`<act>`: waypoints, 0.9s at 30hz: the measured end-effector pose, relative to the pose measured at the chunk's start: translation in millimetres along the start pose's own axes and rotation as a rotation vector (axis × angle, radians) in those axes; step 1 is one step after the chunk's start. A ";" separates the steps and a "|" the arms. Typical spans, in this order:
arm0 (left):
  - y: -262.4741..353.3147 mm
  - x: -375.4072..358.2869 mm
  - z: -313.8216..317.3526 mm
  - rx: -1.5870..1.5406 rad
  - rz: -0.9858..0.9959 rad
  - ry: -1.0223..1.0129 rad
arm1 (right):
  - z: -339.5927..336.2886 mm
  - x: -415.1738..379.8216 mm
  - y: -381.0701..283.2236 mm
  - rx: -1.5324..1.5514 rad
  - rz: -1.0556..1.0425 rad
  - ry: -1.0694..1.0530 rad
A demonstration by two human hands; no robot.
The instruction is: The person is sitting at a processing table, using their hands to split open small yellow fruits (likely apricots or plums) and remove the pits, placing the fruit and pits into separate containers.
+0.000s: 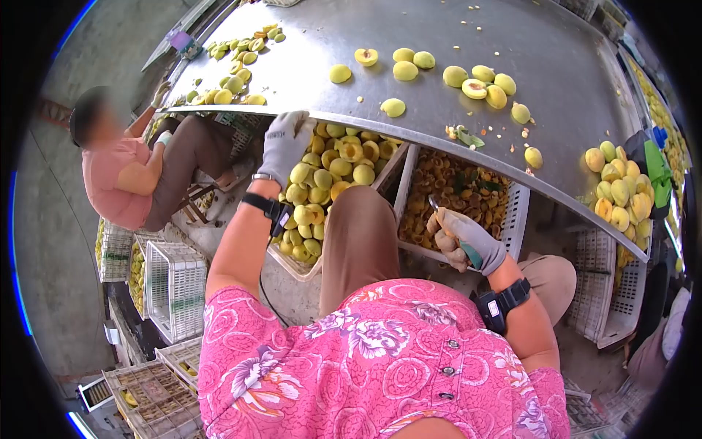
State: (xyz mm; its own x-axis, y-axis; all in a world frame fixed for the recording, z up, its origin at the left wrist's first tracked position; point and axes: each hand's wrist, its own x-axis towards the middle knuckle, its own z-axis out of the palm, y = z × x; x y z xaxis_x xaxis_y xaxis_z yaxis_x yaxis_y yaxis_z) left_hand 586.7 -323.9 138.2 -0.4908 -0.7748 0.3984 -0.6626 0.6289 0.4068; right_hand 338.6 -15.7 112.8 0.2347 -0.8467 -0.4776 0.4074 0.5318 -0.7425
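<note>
My left hand (287, 144), in a grey glove, is at the table's near edge, over a crate of yellow-green peaches, some of them halved (352, 151). Its fingers are loosely bent, with no fruit visible in them. My right hand (468, 240), gloved with a soiled palm side, is closed around a small metal-tipped hand tool (433, 203); most of the tool is hidden in the fist. Under that hand stands a white crate (518, 212) filled with brown pits and scraps (457, 183). Several peaches (404, 70) and a halved one (366, 57) lie on the metal table.
The metal table (314, 51) spans the view ahead, its front edge above the crates. Peaches are piled at its right corner (620, 190). Another person (121, 172) sits at the left beside halved peaches (234, 84). White crates (175, 285) stand behind on the left.
</note>
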 end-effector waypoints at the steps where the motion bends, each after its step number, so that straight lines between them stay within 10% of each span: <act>1: 10.8 21.8 1.1 0.019 0.033 0.051 | -0.5 1.8 -0.7 -0.003 0.015 -0.002; 9: -0.8 155.2 98.7 0.122 -0.153 -0.285 | -3.3 11.3 -9.5 -0.011 0.044 0.016; 19: 44.6 113.4 94.2 0.069 -0.166 -0.343 | -0.6 14.0 -11.0 -0.005 -0.061 -0.022; 21: 59.3 94.4 89.6 -0.948 -0.351 -0.343 | 6.1 10.9 -17.1 -0.044 -0.087 0.094; 27: 119.0 24.5 98.4 -1.927 -0.370 -0.455 | 3.0 7.0 -16.3 -0.072 -0.207 0.232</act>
State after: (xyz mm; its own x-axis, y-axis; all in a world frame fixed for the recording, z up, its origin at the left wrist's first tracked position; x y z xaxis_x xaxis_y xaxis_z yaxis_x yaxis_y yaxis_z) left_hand 440.1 -274.4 115.5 -0.7833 -0.6208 0.0338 0.4585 -0.5400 0.7058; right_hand 336.3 -30.4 123.0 -0.0572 -0.9142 -0.4013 0.3601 0.3560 -0.8623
